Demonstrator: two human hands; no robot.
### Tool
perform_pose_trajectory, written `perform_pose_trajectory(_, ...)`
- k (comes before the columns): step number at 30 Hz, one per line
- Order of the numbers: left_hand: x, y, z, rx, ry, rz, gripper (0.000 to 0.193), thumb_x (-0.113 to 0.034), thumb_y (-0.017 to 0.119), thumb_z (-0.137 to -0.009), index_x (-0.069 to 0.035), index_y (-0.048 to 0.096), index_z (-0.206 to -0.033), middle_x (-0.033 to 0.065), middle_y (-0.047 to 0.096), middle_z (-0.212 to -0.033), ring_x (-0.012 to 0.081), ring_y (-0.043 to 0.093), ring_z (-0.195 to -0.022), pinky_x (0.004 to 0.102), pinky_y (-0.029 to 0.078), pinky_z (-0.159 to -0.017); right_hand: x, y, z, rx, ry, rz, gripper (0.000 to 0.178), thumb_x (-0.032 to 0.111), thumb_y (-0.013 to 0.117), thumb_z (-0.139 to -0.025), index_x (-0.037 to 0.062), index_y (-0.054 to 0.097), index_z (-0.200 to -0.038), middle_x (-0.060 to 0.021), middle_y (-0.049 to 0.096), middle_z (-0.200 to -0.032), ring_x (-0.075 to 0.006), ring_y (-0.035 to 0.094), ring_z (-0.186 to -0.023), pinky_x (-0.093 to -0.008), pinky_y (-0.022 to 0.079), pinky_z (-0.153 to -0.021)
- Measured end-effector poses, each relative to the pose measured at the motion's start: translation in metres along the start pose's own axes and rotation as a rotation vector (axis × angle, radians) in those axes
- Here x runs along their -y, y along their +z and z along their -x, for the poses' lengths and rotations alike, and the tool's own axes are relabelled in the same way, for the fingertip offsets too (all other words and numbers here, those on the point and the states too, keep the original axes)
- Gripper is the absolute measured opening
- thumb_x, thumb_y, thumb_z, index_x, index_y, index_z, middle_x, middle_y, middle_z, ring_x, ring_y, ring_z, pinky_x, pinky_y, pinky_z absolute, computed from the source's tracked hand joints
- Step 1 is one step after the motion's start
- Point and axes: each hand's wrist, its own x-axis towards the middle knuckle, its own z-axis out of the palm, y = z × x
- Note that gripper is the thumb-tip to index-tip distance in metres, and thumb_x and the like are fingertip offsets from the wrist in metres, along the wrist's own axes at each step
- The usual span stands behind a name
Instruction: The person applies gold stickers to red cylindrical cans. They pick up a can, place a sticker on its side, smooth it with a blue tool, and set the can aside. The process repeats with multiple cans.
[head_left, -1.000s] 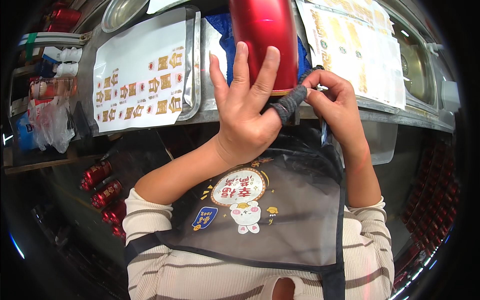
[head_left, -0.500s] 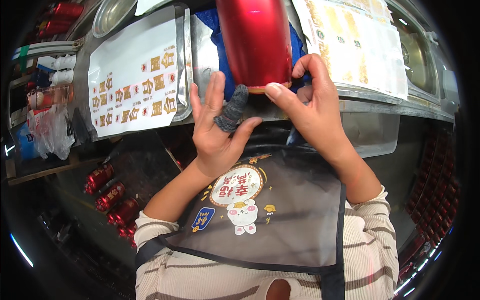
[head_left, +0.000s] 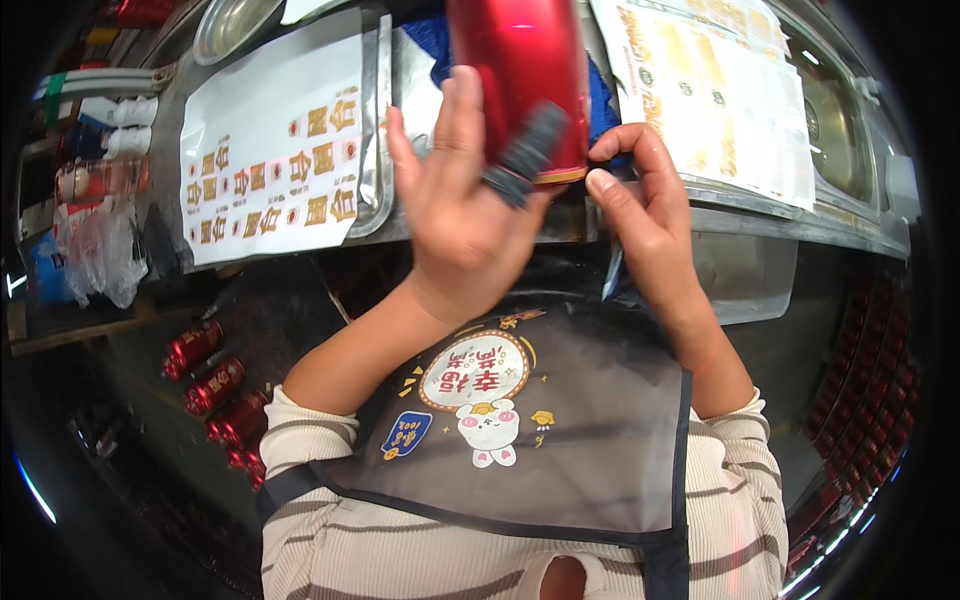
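Note:
A glossy red cylindrical bottle or jar [head_left: 515, 75] lies on a blue cloth [head_left: 600, 105], its gold-rimmed end toward me. My left hand [head_left: 460, 215] is over its left side, fingers apart, with a dark grey knitted sleeve [head_left: 528, 155] on the index finger. That covered finger reaches across the red surface near the rim; whether it presses is blurred. At the rim's right corner, my right hand [head_left: 655, 205] is curled with thumb and index finger close together. A thin bluish blade-like thing [head_left: 612, 272] sticks out below its fingers, mostly hidden.
To the left, a sheet of gold and red decals [head_left: 270, 175] lies on a metal tray [head_left: 378, 190]. More gold-patterned sheets [head_left: 715, 110] lie on the right. A clear plastic bin [head_left: 745, 275] is below the bench edge. Red bottles [head_left: 215, 385] stand low at left.
My left hand has moved up and right, bringing its covered finger across the red bottle. My right hand has shifted slightly right, its thumb leaving the middle of the rim for the corner.

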Motion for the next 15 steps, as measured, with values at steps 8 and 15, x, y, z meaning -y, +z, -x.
perform_pose_trajectory(8,0.015,0.001,0.012,0.043,-0.267,0.536,0.077,-0.011,0.081,-0.08,0.002,0.043,-0.146,0.0257,0.042,-0.15,0.0329,0.051,-0.131,0.0412,0.037,-0.11,0.003,0.021,0.009,-0.151,-0.239,0.401,0.04,0.017,0.074,-0.079,0.0024,0.051,-0.109,-0.0108,0.053,-0.098,-0.0176,0.055,-0.076,-0.0293,0.045,-0.059)
perform_pose_trajectory(15,0.006,-0.01,0.015,0.115,-0.6,0.995,0.055,-0.011,0.059,-0.099,0.0,0.038,-0.148,0.0124,0.049,-0.145,0.0202,0.05,-0.129,0.0355,0.039,-0.109,-0.009,0.034,-0.009,-0.28,-0.573,0.584,0.049,0.02,0.08,-0.081,0.0002,0.047,-0.11,-0.007,0.049,-0.1,-0.0067,0.04,-0.06,-0.0227,0.034,-0.049)
